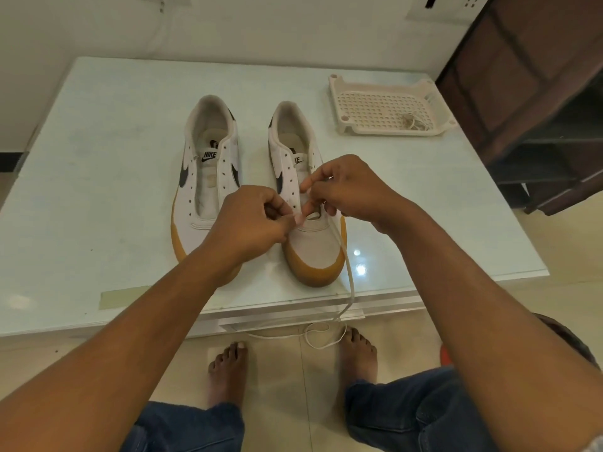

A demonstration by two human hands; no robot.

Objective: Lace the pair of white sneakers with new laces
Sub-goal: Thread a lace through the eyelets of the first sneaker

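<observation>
Head view, grip of left hand [248, 220]: fingers curled, thumb and forefinger pinching the white lace [350, 282] at the lowest eyelets.
Grip of right hand [346, 190]: just beside the left, fingertips pinching the same lace (slightly higher up the eyelet row).
Sneaker under the grip [313, 249]: white, gum sole, toe towards the person, on the glass-topped table [98, 190].
Lace tail: runs from the grip past the toe and over the table edge.
Other sneaker [208, 151]: unlaced, just left of the grip.
Perforated tray [385, 106]: well beyond the grip, to the right.
</observation>
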